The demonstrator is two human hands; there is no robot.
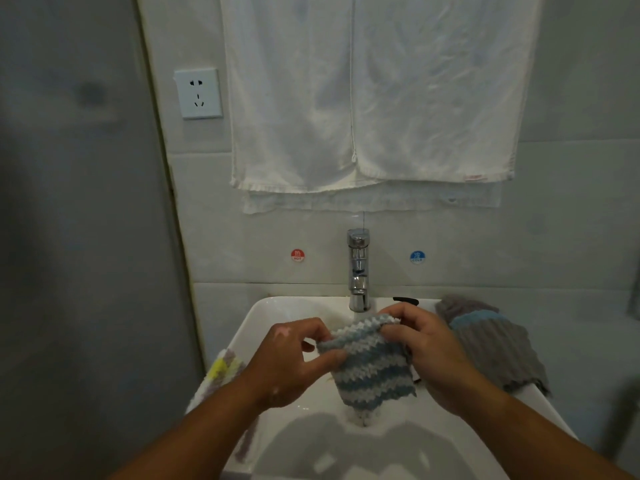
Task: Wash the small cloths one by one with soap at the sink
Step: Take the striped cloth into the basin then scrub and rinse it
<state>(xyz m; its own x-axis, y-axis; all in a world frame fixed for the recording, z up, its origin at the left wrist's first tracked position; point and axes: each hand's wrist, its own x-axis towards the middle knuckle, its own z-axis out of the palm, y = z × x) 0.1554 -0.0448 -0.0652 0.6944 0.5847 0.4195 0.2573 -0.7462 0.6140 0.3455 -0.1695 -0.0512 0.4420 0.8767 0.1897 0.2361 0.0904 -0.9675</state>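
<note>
A small blue-and-white striped cloth point(372, 370) hangs over the white sink point(266, 320), below the chrome tap point(358, 271). My left hand point(294, 358) pinches its upper left corner. My right hand point(429, 355) pinches its upper right edge. The cloth's lower end hangs down into the basin. No water stream shows from the tap. I see no soap.
A grey and blue ribbed cloth point(498, 344) lies on the sink's right rim. A yellow, white and grey cloth point(221, 372) drapes over the left rim. White towels point(374, 98) hang above the tap. A wall socket point(199, 93) sits at upper left.
</note>
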